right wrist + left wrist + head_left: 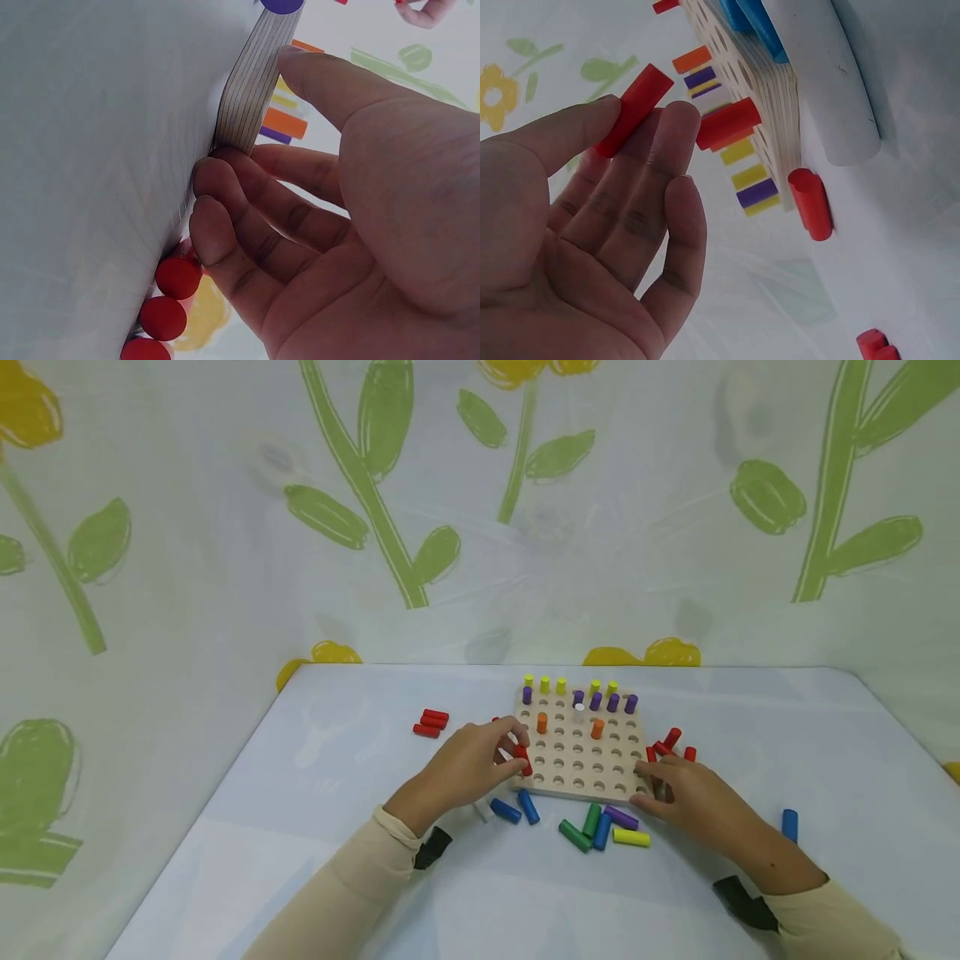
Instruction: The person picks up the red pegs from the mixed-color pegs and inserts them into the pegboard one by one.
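Note:
My left hand (pixel 467 766) pinches a red peg (pixel 635 111) between thumb and fingertips, over the left edge of a wooden pegboard (pixel 570 792). The peg is tilted. At the board's front right corner, my right hand (pixel 701 791) grips the wood, thumb (pixel 315 71) at the upper edge and curled fingers along the side. Yellow pegs (pixel 561 686) and purple pegs (pixel 613 702) stand in the two far rows. Nearer are a white peg (pixel 579 712) and two orange pegs, one on the left (pixel 542 722) and one on the right (pixel 597 729). Many holes hold nothing.
Red pegs (pixel 433 720) lie left of the board, and more red pegs (pixel 672 737) lie right of it. In front are blue pegs (pixel 528 807), green pegs (pixel 576 836), a purple peg (pixel 621 817) and a yellow peg (pixel 632 837). Another blue peg (pixel 790 825) is far right.

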The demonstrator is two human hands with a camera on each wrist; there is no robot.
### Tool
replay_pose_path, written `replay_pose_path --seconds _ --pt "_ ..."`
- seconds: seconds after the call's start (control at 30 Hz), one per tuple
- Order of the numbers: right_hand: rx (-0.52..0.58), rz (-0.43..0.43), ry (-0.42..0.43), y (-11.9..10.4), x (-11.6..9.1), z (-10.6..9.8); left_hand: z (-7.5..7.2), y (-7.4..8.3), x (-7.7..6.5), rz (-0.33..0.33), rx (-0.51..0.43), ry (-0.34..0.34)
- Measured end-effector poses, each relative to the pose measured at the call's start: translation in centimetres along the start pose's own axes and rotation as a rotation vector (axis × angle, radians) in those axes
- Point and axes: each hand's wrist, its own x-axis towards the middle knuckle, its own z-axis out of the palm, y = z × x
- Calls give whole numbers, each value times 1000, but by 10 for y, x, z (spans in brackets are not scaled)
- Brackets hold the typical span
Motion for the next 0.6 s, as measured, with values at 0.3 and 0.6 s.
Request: replay_pose_path --seconds 0.3,0.6 --pt "-1 9 -12 1 0 1 4 -1 2 -23 38 1" --pt "3 9 -7 0 0 1 8 -3 2 -20 73 1"
